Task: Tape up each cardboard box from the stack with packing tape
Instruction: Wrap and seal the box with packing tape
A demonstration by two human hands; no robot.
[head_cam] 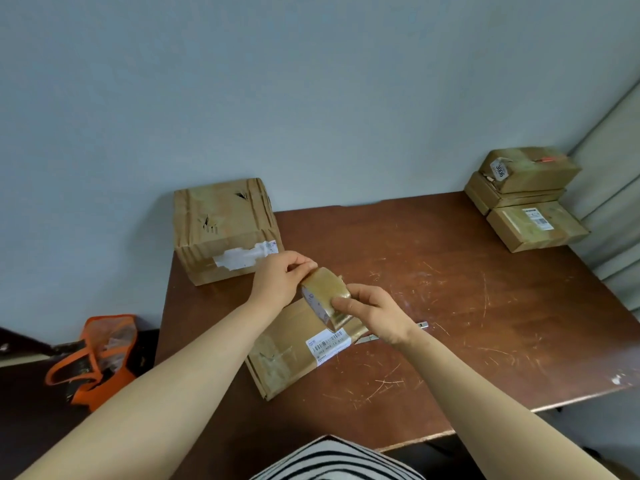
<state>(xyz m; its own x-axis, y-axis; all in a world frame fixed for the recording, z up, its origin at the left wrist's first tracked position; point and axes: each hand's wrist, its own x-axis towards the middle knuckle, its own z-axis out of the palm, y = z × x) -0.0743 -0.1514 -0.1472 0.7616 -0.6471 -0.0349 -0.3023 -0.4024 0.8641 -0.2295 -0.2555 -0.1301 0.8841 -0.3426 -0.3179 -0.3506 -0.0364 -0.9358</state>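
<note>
From here I see my right hand (375,315) gripping the packing tape roll (323,294) over the flat cardboard box (291,355) lying on the table (450,306); my left hand (277,278) pinches the roll's upper edge with its fingers (304,262). The stack of boxes (526,199) sits at the table's far right corner

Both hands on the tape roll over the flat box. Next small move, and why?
Probably peel the free end loose and draw out a short strip. The left hand pinches at the top of the tape roll, the right hand grips it, and no tape reaches the flat box below yet.
</note>
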